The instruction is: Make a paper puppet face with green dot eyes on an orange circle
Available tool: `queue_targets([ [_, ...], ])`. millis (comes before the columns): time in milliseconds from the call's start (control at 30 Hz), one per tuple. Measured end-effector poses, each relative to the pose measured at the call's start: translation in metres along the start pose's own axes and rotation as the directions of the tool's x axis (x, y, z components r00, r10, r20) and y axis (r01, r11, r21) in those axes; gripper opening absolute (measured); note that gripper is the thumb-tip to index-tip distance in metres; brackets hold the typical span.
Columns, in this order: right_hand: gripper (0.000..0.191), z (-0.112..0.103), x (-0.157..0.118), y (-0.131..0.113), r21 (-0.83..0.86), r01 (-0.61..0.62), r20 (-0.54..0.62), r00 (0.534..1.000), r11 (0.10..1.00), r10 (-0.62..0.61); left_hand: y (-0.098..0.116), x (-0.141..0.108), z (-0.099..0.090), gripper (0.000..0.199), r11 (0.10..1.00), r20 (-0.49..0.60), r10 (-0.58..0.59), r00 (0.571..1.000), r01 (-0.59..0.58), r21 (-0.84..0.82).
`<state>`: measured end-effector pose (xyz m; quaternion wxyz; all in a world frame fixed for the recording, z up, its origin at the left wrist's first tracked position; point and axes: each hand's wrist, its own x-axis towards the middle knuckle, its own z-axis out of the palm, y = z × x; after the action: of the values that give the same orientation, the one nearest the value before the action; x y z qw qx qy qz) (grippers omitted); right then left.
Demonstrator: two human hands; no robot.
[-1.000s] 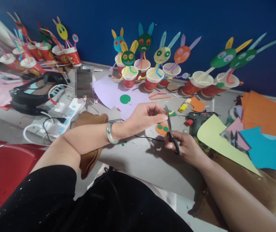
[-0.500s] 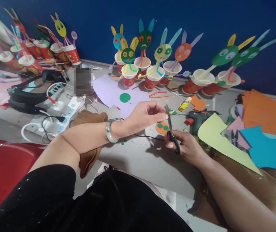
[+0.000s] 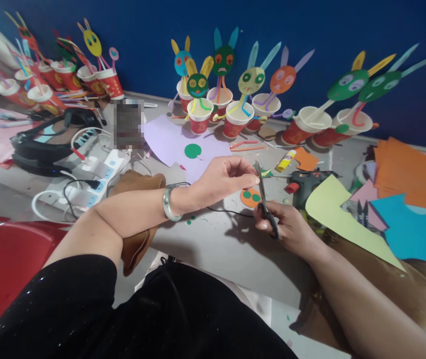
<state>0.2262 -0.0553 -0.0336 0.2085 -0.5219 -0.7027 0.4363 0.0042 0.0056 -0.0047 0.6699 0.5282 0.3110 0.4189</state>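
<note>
My right hand (image 3: 282, 224) is closed around the handles of a pair of dark scissors (image 3: 262, 192), whose blades point up and away from me. Right beside those blades, my left hand (image 3: 225, 179) is closed in a pinch; whatever sits between its fingertips is too small or hidden to make out. An orange paper oval (image 3: 245, 200) with two green dots lies on the table, below my left fingertips and partly behind the scissors. Green and yellow paper scraps (image 3: 267, 173) show just past the blades.
Red paper cups (image 3: 231, 130) with paper rabbit figures line the back. Lilac paper (image 3: 164, 139) carries a green circle (image 3: 193, 151). A glue gun (image 3: 306, 187), glue stick (image 3: 286, 160) and yellow sheet (image 3: 342, 209) are at right; a power strip (image 3: 100, 184) is at left.
</note>
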Motion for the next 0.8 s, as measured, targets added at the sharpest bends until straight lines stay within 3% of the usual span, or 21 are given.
queue_targets([
  [333, 0.072, 0.001, -0.001, 0.01, -0.019, 0.02, -0.025, 0.999, 1.0, -0.02, -0.002, 0.0, 0.001, 0.042, 1.0, -0.014, 0.006, 1.0, -0.007, -0.023],
  [633, 0.066, -0.005, -0.001, -0.016, -0.007, 0.002, -0.011, 1.0, 1.0, -0.002, 0.0, -0.001, 0.001, 0.04, 0.999, -0.021, 0.014, 1.0, -0.014, 0.04],
  [800, 0.067, -0.006, 0.0, -0.017, -0.028, -0.015, -0.027, 1.0, 1.0, 0.014, 0.0, -0.001, 0.001, 0.04, 0.999, -0.016, 0.007, 1.0, -0.006, 0.045],
])
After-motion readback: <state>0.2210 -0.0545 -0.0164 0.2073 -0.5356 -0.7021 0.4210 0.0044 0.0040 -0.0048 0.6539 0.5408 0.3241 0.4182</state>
